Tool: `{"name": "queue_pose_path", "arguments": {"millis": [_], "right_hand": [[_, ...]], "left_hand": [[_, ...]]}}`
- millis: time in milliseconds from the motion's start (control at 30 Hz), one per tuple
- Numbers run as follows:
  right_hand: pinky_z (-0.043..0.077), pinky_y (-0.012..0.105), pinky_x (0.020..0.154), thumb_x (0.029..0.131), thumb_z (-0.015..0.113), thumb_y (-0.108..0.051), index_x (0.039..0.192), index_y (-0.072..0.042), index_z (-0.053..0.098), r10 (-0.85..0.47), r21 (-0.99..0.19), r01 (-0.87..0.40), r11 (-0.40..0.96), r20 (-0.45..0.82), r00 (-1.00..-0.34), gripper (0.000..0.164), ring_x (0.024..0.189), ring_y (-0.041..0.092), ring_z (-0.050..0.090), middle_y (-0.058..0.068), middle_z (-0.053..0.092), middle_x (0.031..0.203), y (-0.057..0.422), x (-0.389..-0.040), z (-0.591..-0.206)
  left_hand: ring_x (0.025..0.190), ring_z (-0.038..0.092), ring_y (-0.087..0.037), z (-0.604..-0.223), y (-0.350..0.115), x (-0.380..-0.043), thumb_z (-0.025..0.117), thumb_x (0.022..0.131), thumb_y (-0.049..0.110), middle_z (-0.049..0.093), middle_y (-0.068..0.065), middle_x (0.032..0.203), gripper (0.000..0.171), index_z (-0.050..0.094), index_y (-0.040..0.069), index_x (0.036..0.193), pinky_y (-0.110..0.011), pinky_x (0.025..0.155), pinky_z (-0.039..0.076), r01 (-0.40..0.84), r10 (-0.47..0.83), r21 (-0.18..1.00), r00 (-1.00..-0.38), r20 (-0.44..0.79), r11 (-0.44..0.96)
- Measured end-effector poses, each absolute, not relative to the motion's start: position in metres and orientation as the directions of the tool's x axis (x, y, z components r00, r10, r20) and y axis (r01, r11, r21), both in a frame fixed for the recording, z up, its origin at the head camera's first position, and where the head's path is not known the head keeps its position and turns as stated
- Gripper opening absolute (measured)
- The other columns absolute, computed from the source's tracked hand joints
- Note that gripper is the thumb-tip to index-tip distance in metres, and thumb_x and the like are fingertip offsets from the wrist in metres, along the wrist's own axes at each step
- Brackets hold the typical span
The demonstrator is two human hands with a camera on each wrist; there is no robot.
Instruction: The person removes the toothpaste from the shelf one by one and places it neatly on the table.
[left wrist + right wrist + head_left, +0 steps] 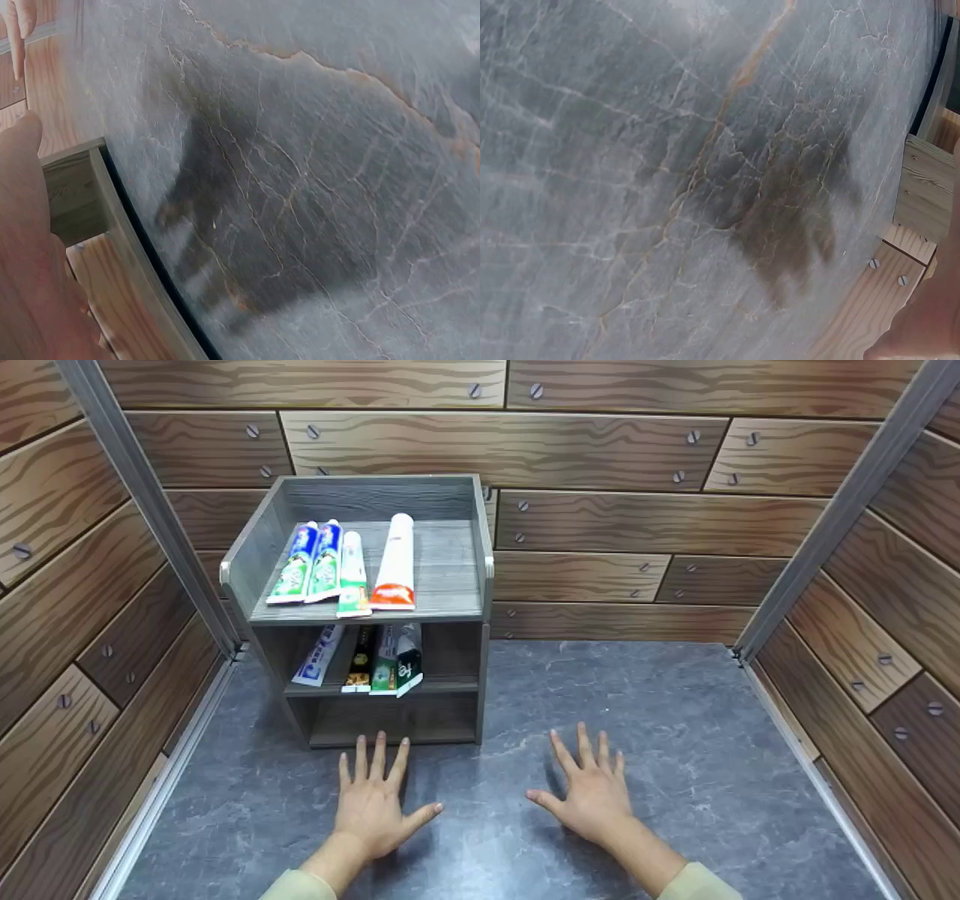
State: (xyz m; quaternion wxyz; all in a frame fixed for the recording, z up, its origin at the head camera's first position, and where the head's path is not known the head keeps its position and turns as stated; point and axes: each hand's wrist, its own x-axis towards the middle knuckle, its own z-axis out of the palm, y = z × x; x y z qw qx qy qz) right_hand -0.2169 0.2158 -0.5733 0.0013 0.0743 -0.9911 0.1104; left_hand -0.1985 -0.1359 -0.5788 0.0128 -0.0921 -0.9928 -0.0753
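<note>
My left hand (371, 810) is spread with straight fingers in front of the small grey shelf unit (484, 660), its fingertips near the lowest edge in the head view. To the right, my right hand (592, 799) is also spread over the grey marbled surface, holding nothing. On the top shelf lie two blue-and-green toothpaste tubes (295, 564) (326, 561), a smaller white-and-green tube (353, 574) and a large white tube with an orange end (395, 562). Several more tubes lie on the middle shelf, among them a black-and-gold one (361, 656) and a white-and-blue one (319, 654).
Wood-patterned panels (600, 450) wall in the back and both sides. Grey metal posts (817, 525) stand at the back corners. Both hands cast shadows on the marbled surface (315, 187). The shelf unit has raised sides on its top level.
</note>
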Motion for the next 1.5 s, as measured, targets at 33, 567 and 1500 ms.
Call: {"name": "queue_pose_path", "arguments": {"millis": [33,567,1500], "right_hand": [[0.012,0.081,0.12,0.089,0.063,-0.079,0.17,-0.028,0.026,-0.147,-0.218,-0.148,0.965,0.02,-0.989,0.103,0.157,0.057,0.006,0.022,0.004,0.176,0.216,-0.217,-0.573],[0.012,0.079,0.121,0.084,0.049,-0.093,0.171,-0.029,0.02,-0.175,-0.205,-0.185,0.961,0.064,-0.982,0.111,0.157,0.056,0.004,0.021,0.006,0.176,0.209,-0.222,-0.552],[0.004,0.064,0.129,0.085,0.069,-0.078,0.173,-0.023,0.012,-0.431,0.059,-0.473,0.879,0.521,-0.737,0.118,0.162,0.042,-0.003,0.018,-0.003,0.177,0.125,-0.272,-0.333]], "left_hand": [[0.159,0.004,-0.052,-0.578,-0.136,-0.199,0.04,0.085,0.096,0.013,-0.025,0.175,0.117,0.021,0.019,0.171,-0.076,0.123,0.006,0.184,0.18,0.149,-0.983,0.039,0.972],[0.159,0.008,-0.053,-0.559,-0.15,-0.192,0.039,0.084,0.097,0.017,-0.025,0.174,0.119,0.025,0.017,0.17,-0.075,0.124,0.01,0.208,0.193,0.117,-0.973,0.13,0.971],[0.16,0.0,-0.05,-0.342,-0.244,-0.231,0.058,0.086,0.085,0.009,-0.03,0.173,0.117,0.024,0.01,0.17,-0.058,0.129,-0.009,0.329,0.354,-0.148,-0.751,0.558,0.933]]}}
